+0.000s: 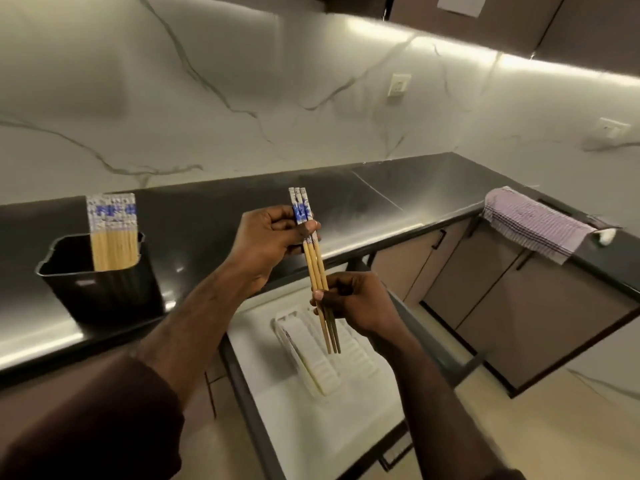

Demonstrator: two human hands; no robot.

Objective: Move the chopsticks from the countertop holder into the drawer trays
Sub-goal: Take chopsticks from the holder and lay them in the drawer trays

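Note:
Three bamboo chopsticks point(315, 261) with blue-and-white tops are held together, nearly upright, over the open drawer point(249, 393). My left hand point(270, 237) grips them near the patterned tops. My right hand point(356, 303) pinches them lower down, near the thin ends. Their tips hang just above the white ribbed trays point(311, 355) lying in the drawer. On the black countertop at the left stands the black holder point(100, 289), with several more chopsticks point(112, 233) upright in it.
A purple-and-white cloth point(533, 225) drapes over the counter edge at the right. Closed cabinet doors point(502, 289) run below that counter. The marble backsplash carries two wall sockets point(399, 85). The drawer's dark front edge point(394, 448) juts toward me.

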